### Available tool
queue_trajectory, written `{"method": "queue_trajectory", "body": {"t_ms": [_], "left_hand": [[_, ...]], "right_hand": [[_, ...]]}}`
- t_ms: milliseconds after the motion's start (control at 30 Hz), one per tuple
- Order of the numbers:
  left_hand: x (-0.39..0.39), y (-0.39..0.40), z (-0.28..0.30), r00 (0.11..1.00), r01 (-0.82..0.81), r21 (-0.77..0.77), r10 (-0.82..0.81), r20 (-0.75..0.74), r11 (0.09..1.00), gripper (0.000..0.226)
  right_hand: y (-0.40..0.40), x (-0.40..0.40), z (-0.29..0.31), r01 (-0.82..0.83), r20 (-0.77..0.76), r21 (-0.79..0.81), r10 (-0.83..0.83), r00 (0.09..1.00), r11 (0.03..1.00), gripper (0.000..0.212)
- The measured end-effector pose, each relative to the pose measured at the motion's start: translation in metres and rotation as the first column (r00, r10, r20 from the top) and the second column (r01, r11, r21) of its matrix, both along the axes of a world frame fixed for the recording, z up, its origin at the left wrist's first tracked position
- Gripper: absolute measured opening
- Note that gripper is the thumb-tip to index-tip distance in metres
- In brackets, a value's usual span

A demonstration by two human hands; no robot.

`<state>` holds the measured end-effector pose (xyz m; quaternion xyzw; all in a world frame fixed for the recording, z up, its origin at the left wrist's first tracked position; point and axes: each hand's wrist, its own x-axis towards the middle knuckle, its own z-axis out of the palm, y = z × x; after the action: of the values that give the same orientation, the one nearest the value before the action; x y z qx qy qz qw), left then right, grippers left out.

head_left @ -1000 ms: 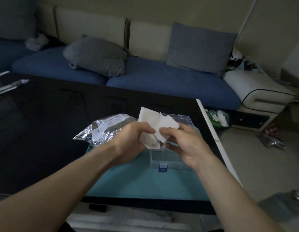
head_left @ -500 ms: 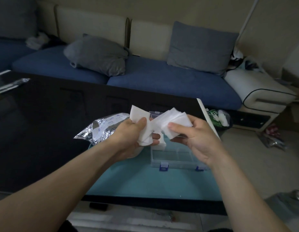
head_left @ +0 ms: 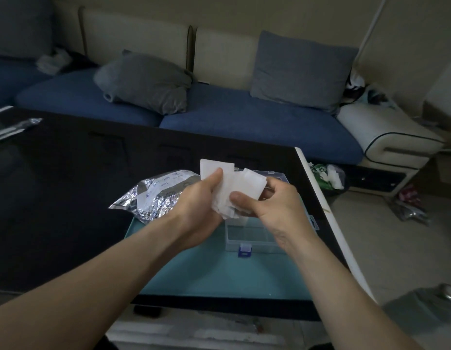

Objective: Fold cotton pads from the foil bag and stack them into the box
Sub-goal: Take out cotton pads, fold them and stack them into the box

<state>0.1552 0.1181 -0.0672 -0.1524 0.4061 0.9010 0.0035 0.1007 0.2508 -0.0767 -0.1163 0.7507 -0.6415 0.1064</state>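
Note:
Both hands hold white cotton pads (head_left: 234,188) in the air above the clear plastic box (head_left: 249,236). My left hand (head_left: 199,205) grips the left part of the pads, its thumb pressed on one that sticks up. My right hand (head_left: 272,205) pinches a pad between thumb and curled fingers. The box lies open on a teal mat (head_left: 219,274), with a blue latch at its front; my hands hide most of its inside. The crumpled foil bag (head_left: 156,195) lies just left of my left hand, on the mat's far left corner.
The mat lies on a glossy black table (head_left: 68,185) whose right edge (head_left: 328,213) runs close to the box. A blue sofa (head_left: 244,122) with grey cushions stands behind the table. Bags and clutter lie on the floor to the right.
My hands, which had pulled the pads apart half a second ago, have come back together. The pads are bunched between them again, slightly lower over the box.

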Motion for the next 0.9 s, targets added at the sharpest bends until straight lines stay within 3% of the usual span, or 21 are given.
{"method": "queue_trajectory", "body": {"t_ms": [167, 300, 400, 500, 600, 667, 733, 800, 900], "left_hand": [[0.001, 0.001, 0.001, 0.998, 0.047, 0.110, -0.043, -0.037, 0.993, 0.047], [0.001, 0.002, -0.002, 0.997, 0.034, 0.068, -0.029, -0.073, 0.997, 0.042], [-0.002, 0.001, -0.007, 0.998, -0.035, 0.027, 0.037, -0.043, 0.999, 0.040], [-0.009, -0.002, -0.008, 0.993, -0.114, -0.139, 0.108, -0.050, 0.984, 0.040], [-0.010, -0.008, -0.008, 0.974, -0.226, -0.457, 0.191, -0.121, 0.860, 0.039], [-0.007, -0.016, -0.009, 0.990, -0.135, -0.653, 0.073, -0.121, 0.746, 0.042], [-0.002, -0.022, -0.009, 0.984, 0.092, -0.725, -0.175, -0.040, 0.683, 0.046], [0.003, -0.026, -0.007, 0.917, 0.297, -0.763, -0.395, 0.060, 0.574, 0.048], [0.005, -0.026, -0.005, 0.780, 0.548, -0.688, -0.587, 0.217, 0.475, 0.034]], "right_hand": [[-0.002, 0.003, 0.000, 0.008, -0.008, 0.004, -0.008, 1.000, 1.000, 0.049], [-0.003, 0.002, -0.001, -0.031, 0.124, -0.104, 0.044, 0.991, 0.994, 0.051], [-0.001, 0.003, 0.002, -0.037, 0.131, -0.117, 0.052, 0.990, 0.992, 0.037], [0.009, -0.005, 0.006, 0.003, 0.205, -0.210, 0.042, 0.978, 0.978, 0.034], [0.019, -0.013, 0.011, 0.063, 0.357, -0.454, 0.117, 0.927, 0.889, 0.065], [0.024, -0.014, 0.013, 0.027, 0.347, -0.490, 0.166, 0.923, 0.871, 0.066], [0.028, -0.013, 0.013, -0.106, 0.259, -0.381, 0.216, 0.942, 0.919, 0.054], [0.033, -0.015, 0.012, -0.202, 0.171, -0.232, 0.245, 0.954, 0.951, 0.052], [0.038, -0.018, 0.009, -0.322, 0.214, -0.106, 0.337, 0.917, 0.941, 0.056]]}}
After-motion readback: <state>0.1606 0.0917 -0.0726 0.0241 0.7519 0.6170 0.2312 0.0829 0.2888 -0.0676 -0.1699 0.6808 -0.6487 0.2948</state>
